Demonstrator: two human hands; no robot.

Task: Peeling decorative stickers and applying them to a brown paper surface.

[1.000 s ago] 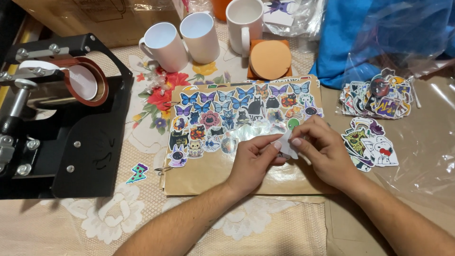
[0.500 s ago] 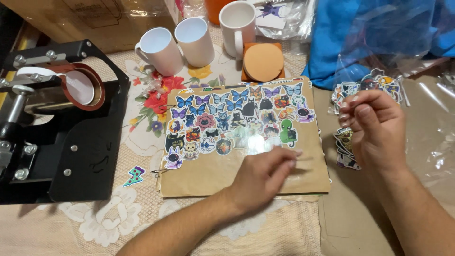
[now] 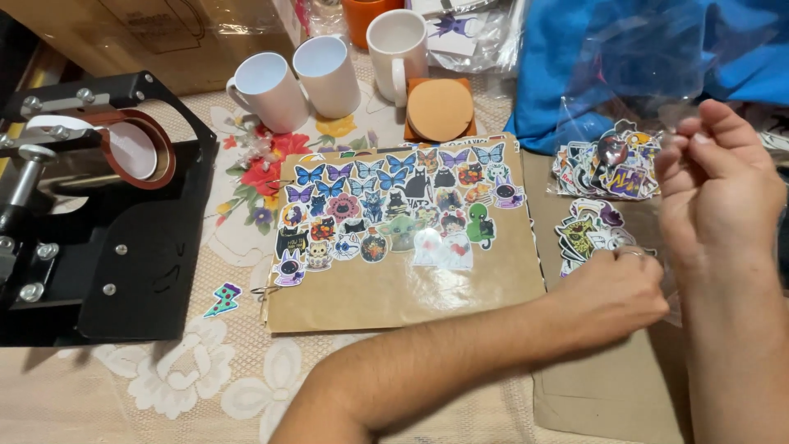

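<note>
— Which step is this?

— Sorting stickers, I'd judge. The right hand [image 3: 719, 185] is raised over the small heap of colourful die-cut stickers [image 3: 608, 168], fingertips pinched narrow — on a sticker or a scrap of clear film, I cannot tell. The left hand [image 3: 612, 296] reaches across, loosely curled beside the second loose sticker pile [image 3: 588, 234]; whether it holds anything is hidden.

— And next?

— Probably a careful placing onto the brown kraft sheet covered with butterfly and cat stickers [image 3: 394, 288].

— Packages?

— A crinkled clear plastic bag [image 3: 633, 62] over blue cloth [image 3: 559, 74], a cardboard box [image 3: 148, 33] top left, three white mugs [image 3: 329, 74] — and a black mug press [image 3: 99, 214] on the desk [image 3: 164, 386].
</note>
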